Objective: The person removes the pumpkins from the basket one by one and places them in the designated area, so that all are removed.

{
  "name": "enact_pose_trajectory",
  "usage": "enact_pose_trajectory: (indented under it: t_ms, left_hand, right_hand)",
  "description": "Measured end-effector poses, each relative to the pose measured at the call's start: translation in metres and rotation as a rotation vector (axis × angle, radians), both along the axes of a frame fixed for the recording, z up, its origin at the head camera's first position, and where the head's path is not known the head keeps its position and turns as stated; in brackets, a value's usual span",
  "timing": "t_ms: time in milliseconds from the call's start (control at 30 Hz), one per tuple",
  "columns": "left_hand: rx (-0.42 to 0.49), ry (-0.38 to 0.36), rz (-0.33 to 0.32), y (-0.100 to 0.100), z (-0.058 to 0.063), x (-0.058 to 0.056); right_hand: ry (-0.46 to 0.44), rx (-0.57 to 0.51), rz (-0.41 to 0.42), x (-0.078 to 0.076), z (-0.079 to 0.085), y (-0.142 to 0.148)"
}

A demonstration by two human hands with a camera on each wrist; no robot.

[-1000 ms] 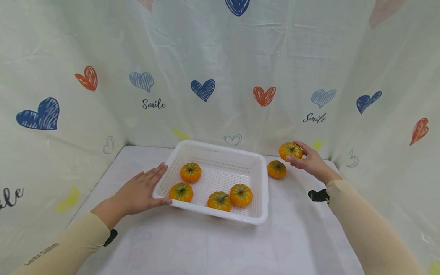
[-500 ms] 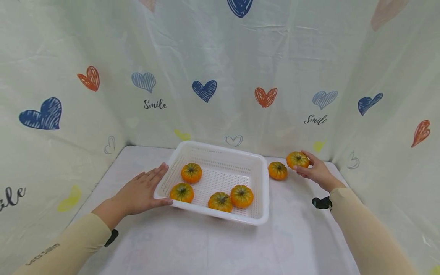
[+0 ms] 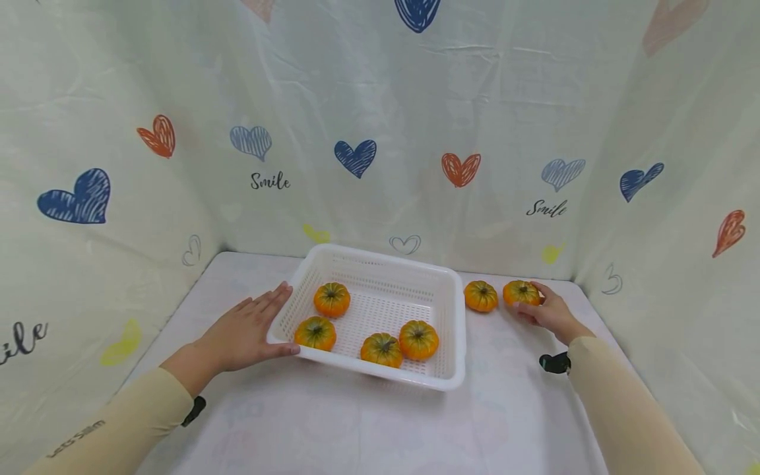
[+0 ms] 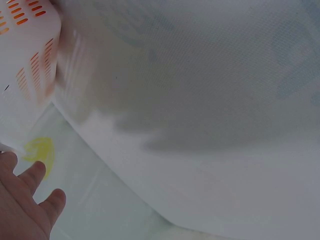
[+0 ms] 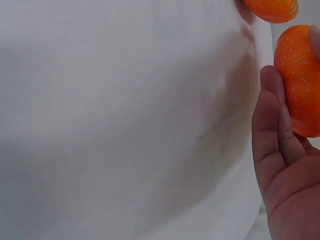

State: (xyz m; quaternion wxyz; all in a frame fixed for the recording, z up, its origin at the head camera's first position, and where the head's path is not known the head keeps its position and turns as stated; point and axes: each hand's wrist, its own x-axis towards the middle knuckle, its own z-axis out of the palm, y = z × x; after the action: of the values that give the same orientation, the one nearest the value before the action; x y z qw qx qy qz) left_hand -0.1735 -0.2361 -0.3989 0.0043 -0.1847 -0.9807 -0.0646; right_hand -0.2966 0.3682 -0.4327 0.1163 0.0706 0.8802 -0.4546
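Observation:
At the back right of the table, my right hand [image 3: 553, 313] grips a small orange pumpkin [image 3: 520, 292] with green-streaked ribs, thumb on the near side and fingers behind. The right wrist view shows the same pumpkin [image 5: 300, 82] against the fingers. Just left of it sits a second pumpkin [image 3: 480, 296], beside the basket. My left hand [image 3: 240, 333] rests with straight, spread fingers on the left side of the white plastic basket [image 3: 380, 376], its thumb along the front rim. Inside are several like pumpkins: two at the left, two touching near the front right.
The white-covered table [image 3: 356, 429] ends at a hanging curtain [image 3: 404, 211] printed with hearts, which closes off the back and both sides. The basket's slotted wall [image 4: 35, 70] shows in the left wrist view.
My right hand has lowered the held pumpkin and moved it a little to the right, down to table level beside the other one. The left hand stays on the basket.

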Motion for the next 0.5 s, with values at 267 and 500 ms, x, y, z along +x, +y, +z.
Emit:
enact_pose_trajectory:
  t_ms: [267,500]
  left_hand:
    - [0.001,-0.005,0.002,0.0,0.0,-0.001]
    - [-0.004,-0.005,0.011,0.0,0.0,0.0]
  right_hand:
    - [-0.013,0.072,0.016,-0.004,-0.017,0.0]
    - [-0.028,0.063,0.014,-0.007,-0.024,-0.003]
